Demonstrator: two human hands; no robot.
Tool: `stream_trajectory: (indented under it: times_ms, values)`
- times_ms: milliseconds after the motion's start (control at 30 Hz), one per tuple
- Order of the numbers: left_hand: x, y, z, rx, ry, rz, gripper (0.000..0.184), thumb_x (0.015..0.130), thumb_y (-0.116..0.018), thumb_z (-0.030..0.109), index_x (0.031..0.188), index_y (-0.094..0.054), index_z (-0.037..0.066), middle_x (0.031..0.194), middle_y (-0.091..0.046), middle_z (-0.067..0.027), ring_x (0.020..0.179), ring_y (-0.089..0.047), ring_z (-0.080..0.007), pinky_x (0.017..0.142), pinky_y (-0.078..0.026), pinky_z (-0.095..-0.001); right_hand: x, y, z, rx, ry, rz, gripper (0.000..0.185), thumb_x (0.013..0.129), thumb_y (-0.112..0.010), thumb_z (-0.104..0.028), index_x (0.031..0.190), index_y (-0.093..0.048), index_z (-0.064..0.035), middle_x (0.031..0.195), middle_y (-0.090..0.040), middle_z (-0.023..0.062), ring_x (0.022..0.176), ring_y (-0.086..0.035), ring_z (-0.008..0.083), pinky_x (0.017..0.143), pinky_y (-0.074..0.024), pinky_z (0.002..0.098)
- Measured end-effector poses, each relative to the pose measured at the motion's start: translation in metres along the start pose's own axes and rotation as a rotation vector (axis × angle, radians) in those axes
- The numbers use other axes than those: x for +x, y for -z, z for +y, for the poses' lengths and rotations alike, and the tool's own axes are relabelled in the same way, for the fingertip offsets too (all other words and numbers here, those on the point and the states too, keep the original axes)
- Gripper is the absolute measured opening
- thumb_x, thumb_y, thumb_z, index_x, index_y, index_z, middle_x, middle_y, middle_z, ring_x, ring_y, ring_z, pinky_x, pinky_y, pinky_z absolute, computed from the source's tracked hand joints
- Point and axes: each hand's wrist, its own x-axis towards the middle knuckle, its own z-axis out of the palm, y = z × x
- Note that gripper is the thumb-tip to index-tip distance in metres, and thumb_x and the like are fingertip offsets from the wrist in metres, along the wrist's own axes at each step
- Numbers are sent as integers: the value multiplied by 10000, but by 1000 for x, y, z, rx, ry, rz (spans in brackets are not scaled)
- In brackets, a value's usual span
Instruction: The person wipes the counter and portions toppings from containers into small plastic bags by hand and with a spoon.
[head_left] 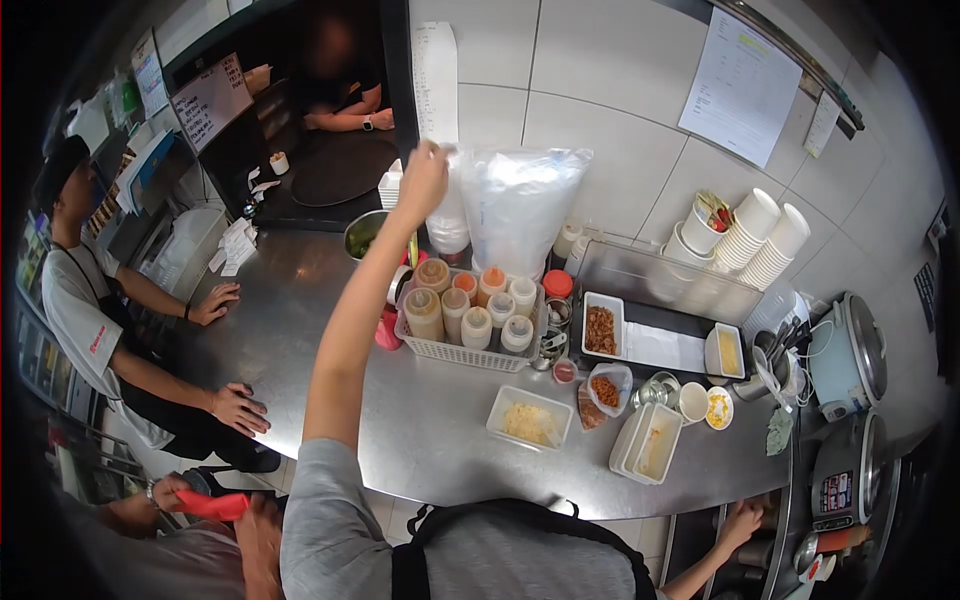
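Below and left of the left hand's (428,178) fingers sits a metal bowl (349,241). Those fingers, blurred, look bunched at a paper strip's (437,80) lower end; whether they pinch it, I cannot tell. Just right of them stands a plastic bag (525,210). The step seems a reach to either; next calls for a sure grip. Far right, the right hand's (741,524) fingers look curled, contents unclear.
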Motion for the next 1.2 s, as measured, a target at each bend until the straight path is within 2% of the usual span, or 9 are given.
stream_trajectory:
  times_ms: [233,367,433,600,667,800,967,1100,1200]
  values:
    - [71,-14,-43,337,-19,-178,91,700,-683,133,764,-665,196,1045,-425,-47,1031,-425,-247,759,-476,-422,-31,-63,65,-96,-410,19,959,718,-472,121,1400,-134,-462,1513,-44,112,1268,-353,364,881,-411,550]
    - [100,1,-42,363,-73,-138,79,651,-718,148,706,-664,165,1012,-435,-24,1019,-427,-241,757,-476,-419,-12,-39,64,-34,-357,158,939,743,-601,14,1410,-121,-441,1481,-129,160,1176,-438,392,890,-423,525]
    - [116,22,-25,429,-40,-94,54,691,-706,182,710,-660,162,1048,-448,-20,1028,-437,-231,765,-483,-408,-2,2,32,12,-190,332,564,777,-637,-99,1281,-430,-245,1337,-368,143,1106,-495,331,838,-448,452]
    - [144,63,14,416,-75,587,76,726,-677,176,751,-630,122,1088,-491,-34,1050,-437,-272,837,-385,-433,37,56,-31,572,-163,143,209,903,-540,-202,902,-593,0,997,-577,104,916,-557,187,768,-446,314]
    - [135,97,66,314,-145,800,83,711,-650,140,751,-616,75,1143,-498,-90,1089,-425,-305,876,-326,-465,18,86,-110,1094,271,515,342,936,-470,-157,1258,-493,-42,1169,-558,113,771,-560,135,790,-442,265]
    - [40,151,188,174,-271,892,98,685,-667,125,715,-587,77,1211,-471,-108,1167,-381,-352,928,-294,-470,-35,141,-235,1635,546,-47,548,927,-464,-111,1426,-240,-82,1301,-462,187,1006,-583,227,874,-448,335]
    - [-133,123,269,-18,-432,752,92,727,-677,313,797,-641,267,1080,-556,13,1186,-383,-285,997,-282,-520,-105,176,-313,2215,806,-1280,1002,769,-639,-530,1443,-54,-76,1409,-309,200,1182,-471,329,987,-376,439]
    - [-223,107,267,-203,-395,131,234,715,-713,298,930,-646,234,1193,-508,-28,1259,-307,-258,1030,-262,-488,-112,170,-318,2169,738,-1389,784,854,-606,-215,1436,-101,-69,1307,-445,197,1103,-542,299,972,-394,409]
    - [-226,139,260,-803,95,-7,617,678,-768,176,1223,-481,146,1293,-412,-126,1260,-334,-276,1009,-319,-467,-117,150,-312,1865,1007,-1326,684,868,-541,-46,1428,-148,-60,1251,-504,184,1060,-575,269,962,-400,383]
